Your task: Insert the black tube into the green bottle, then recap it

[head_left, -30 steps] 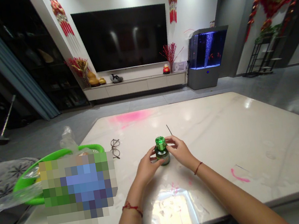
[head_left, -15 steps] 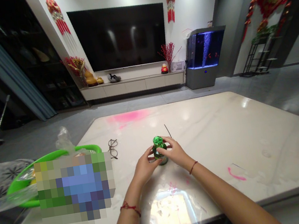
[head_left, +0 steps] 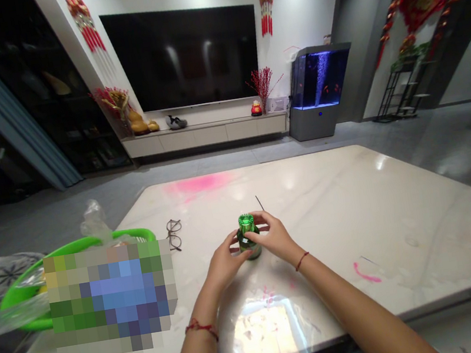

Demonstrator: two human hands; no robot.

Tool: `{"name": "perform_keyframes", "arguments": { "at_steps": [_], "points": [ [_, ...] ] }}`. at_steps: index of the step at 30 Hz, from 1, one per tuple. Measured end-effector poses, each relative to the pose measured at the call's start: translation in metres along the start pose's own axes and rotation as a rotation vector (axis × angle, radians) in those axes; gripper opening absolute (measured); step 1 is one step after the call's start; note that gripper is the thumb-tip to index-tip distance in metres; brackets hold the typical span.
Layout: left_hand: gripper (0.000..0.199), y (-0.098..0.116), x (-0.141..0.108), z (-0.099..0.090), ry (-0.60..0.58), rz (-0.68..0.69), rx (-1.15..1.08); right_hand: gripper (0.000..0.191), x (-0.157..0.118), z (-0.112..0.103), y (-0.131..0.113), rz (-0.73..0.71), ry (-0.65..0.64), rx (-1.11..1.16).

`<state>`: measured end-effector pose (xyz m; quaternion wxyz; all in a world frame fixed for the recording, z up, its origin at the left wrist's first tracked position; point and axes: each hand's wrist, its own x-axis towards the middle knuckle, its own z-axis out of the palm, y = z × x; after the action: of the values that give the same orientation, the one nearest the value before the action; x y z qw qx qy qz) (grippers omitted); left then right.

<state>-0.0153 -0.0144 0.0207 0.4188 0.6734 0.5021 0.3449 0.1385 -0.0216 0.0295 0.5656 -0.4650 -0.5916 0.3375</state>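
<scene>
A small dark green bottle [head_left: 253, 249] with a shiny green cap [head_left: 246, 222] stands upright on the pale marble-patterned table [head_left: 334, 208]. My left hand [head_left: 226, 261] is curved around the left side of the bottle's body, its thumb across the front. From the right, my right hand [head_left: 275, 233] grips the upper part near the cap, with the thumb in front and the fingers behind. My fingers partly cover the bottle, so its label cannot be read.
Folded eyeglasses [head_left: 174, 235] lie left of the bottle, and a thin black stick [head_left: 260, 203] lies behind it. At the left stands a green basket [head_left: 30, 322] with plastic bags, partly blurred out. Pink stains [head_left: 201, 183] mark the tabletop.
The whole view has shifted slightly, so things appear a little further left. The cap's shiny pattern looks different, while both hands keep about the same hold on the bottle.
</scene>
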Motion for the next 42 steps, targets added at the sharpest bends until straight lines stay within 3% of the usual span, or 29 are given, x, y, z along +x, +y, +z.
{"name": "perform_keyframes", "arguments": {
  "at_steps": [12,25,33,42],
  "points": [
    [0.061,0.022,-0.011,0.005,-0.002,-0.063,0.211,0.037,-0.002,-0.002,0.000,-0.014,-0.036,0.008],
    [0.061,0.015,-0.011,0.014,0.038,-0.084,0.332,0.051,-0.003,-0.005,0.005,-0.002,-0.114,-0.034],
    [0.062,0.017,-0.010,0.013,0.039,-0.096,0.334,0.073,-0.002,-0.003,0.009,-0.004,-0.096,-0.048],
    [0.056,0.012,-0.008,0.015,0.023,-0.126,0.356,0.070,-0.003,0.006,0.009,-0.012,0.015,-0.148]
  ]
}}
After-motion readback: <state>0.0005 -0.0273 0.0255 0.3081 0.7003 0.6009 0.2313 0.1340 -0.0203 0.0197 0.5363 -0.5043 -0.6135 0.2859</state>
